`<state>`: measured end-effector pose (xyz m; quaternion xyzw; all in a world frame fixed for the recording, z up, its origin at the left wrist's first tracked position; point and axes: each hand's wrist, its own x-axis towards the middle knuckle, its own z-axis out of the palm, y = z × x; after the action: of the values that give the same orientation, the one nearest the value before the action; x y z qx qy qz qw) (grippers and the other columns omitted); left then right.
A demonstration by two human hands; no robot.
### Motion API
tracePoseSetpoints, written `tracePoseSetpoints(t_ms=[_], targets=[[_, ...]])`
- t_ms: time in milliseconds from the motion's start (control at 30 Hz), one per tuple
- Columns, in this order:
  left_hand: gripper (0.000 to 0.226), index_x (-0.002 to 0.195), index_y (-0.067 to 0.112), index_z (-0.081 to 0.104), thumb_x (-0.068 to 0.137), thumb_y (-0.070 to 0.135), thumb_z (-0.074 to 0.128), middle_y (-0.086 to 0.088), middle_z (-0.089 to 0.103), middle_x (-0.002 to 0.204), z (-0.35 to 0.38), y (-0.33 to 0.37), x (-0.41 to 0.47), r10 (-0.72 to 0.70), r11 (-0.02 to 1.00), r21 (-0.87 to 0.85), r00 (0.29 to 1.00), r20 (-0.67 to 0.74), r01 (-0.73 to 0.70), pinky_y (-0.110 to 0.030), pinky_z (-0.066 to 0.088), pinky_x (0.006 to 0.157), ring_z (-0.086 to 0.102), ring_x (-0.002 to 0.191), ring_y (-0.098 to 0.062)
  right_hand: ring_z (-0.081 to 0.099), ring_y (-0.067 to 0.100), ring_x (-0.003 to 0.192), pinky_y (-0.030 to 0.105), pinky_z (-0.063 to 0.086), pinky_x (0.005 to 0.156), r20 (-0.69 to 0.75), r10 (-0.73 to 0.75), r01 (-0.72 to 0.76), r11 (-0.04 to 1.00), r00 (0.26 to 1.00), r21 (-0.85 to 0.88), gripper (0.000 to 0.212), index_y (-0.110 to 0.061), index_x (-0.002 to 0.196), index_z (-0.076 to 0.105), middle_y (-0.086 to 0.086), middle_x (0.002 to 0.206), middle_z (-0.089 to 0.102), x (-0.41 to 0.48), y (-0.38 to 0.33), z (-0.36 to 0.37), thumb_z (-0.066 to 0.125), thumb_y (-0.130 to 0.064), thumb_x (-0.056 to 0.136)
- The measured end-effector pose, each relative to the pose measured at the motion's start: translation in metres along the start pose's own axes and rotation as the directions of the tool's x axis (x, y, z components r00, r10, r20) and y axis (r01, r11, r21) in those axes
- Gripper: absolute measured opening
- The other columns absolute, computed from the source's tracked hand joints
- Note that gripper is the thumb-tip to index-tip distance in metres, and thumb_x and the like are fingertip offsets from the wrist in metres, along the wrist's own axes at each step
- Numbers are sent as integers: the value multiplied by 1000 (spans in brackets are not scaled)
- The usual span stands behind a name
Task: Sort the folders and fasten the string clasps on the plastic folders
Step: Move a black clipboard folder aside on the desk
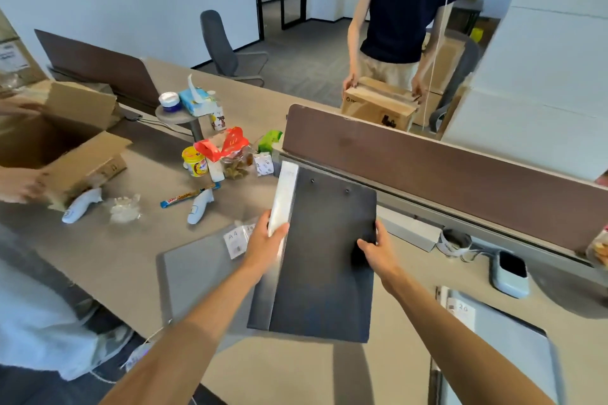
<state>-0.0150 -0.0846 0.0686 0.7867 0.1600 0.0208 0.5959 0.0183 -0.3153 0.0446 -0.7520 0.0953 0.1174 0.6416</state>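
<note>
I hold a dark grey folder (324,270) with a white spine label above the middle of the desk, tilted up towards me. My left hand (266,240) grips its left edge at the white spine. My right hand (375,248) grips its right edge. Two small rivets show near the folder's top. A grey translucent plastic folder (200,276) with an "A4" sticker lies flat on the desk to the left. A second grey plastic folder (503,335) with a white label lies at the lower right.
Snacks, a yellow jar (194,161), a glass jar and two white controllers (80,205) sit on the desk at the left. Someone's hands hold an open cardboard box (62,138) at far left. A brown partition (444,171) runs behind. Beyond it a person holds a box (378,105).
</note>
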Motion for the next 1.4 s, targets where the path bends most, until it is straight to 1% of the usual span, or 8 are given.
tracePoseSetpoints(t_ms=[200,433,633,867,967,1133,1267,1400], targets=[[58,151,20,18,98,2,33,-7,26,157,39,-70,16,-101,952,304,968,231,27,-33,20,116,27,143,-26,55,24,117,41,46,102,-107,234,-244,964,966,-103,54,-16,137,40,3,133,55,-21,57,-15,59,-9,87],[61,149,16,28,92,3,46,-5,25,158,70,-114,20,-243,938,339,826,508,67,-34,19,120,23,146,-21,47,18,117,29,37,99,-295,360,-374,927,885,8,48,-11,137,47,5,134,50,-54,84,-30,49,2,91],[45,140,20,44,95,15,45,-5,42,148,101,-103,19,-143,890,421,771,620,-173,-33,35,111,43,133,-23,47,24,128,41,36,110,-415,381,-385,920,826,77,40,-14,130,54,6,137,52,-82,99,-44,51,-6,91],[44,142,22,41,98,17,39,2,44,147,180,-75,-39,-267,872,414,455,849,-260,-23,44,87,50,121,-15,57,25,117,37,45,103,-573,359,-357,926,737,121,40,-10,123,62,6,125,62,-123,115,-91,47,0,89],[45,143,21,38,98,18,39,0,44,147,212,-61,-63,-302,879,405,362,882,-251,-23,40,97,46,128,-16,60,25,111,45,47,103,-625,349,-341,930,698,138,40,-11,121,63,9,121,65,-133,122,-132,44,0,87],[45,140,21,39,95,26,42,5,49,137,263,-40,-90,-356,904,421,412,839,-77,-30,44,91,51,117,-16,59,28,113,36,47,95,-624,376,-342,922,685,180,37,-9,118,63,12,124,64,-141,139,-200,48,-3,85],[55,142,22,36,89,36,46,1,50,139,294,-42,-97,-401,882,471,507,763,-10,-40,43,102,51,123,-25,56,27,120,35,43,102,-634,407,-364,908,657,206,45,-8,125,61,10,129,61,-139,156,-243,55,-18,82],[50,135,16,39,89,31,52,3,54,123,316,-43,-104,-412,873,488,579,704,28,-33,45,96,54,111,-17,55,34,120,39,42,104,-633,439,-467,874,638,135,44,-11,129,56,16,128,61,-134,184,-276,58,-19,86]])
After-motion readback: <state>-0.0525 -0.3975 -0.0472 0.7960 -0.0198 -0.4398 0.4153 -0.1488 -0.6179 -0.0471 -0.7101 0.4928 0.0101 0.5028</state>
